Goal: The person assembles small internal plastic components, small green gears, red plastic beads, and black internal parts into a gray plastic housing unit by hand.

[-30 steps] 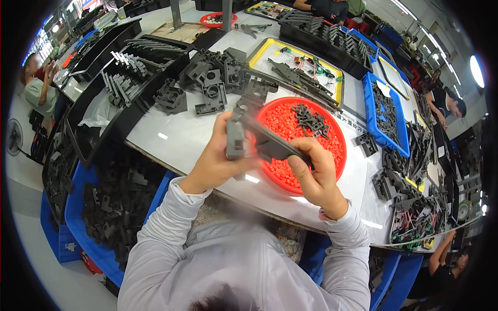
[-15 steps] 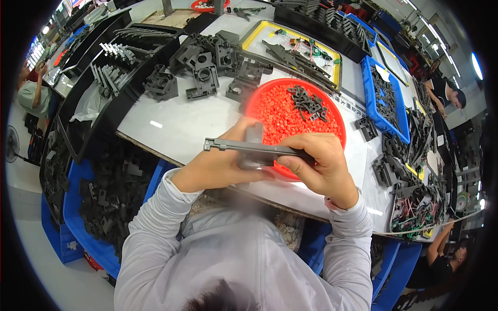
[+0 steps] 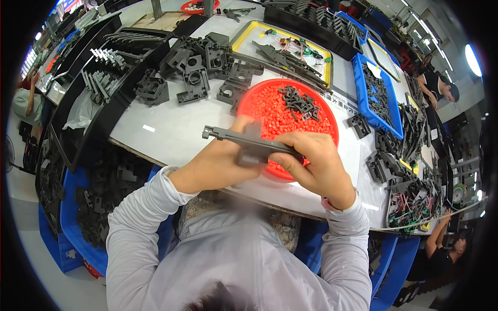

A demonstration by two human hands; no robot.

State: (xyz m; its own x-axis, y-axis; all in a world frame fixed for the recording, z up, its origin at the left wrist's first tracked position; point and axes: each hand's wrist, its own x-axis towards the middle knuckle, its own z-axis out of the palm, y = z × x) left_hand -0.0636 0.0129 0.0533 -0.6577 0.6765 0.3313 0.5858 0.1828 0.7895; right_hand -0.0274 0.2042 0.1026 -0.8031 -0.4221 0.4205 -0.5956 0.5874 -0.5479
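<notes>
In front of my chest I hold a long, dark grey plastic bar (image 3: 231,137) with a notched left end. My right hand (image 3: 320,168) is closed on its right end, with thumb and fingers pinching it. My left hand (image 3: 210,163) is closed round a grey blocky piece (image 3: 253,130), which sits across the bar; how the two join is hidden. Just beyond my hands stands a round red basin (image 3: 334,122), partly covered by them. It holds many small red plastic pieces (image 3: 275,114) and a heap of small dark grey clips (image 3: 301,102).
Dark grey bracket parts (image 3: 194,78) are piled left of the basin. Black bins (image 3: 111,109) stand farther left, above a blue crate (image 3: 72,207) of parts. A yellow-rimmed tray (image 3: 329,67) lies beyond; a blue tray (image 3: 397,116) and loose parts lie right. Other people are at both sides.
The bar has tilted, its right end dropping slightly toward me. Both hands keep their hold on the parts. The whole view has shifted a little.
</notes>
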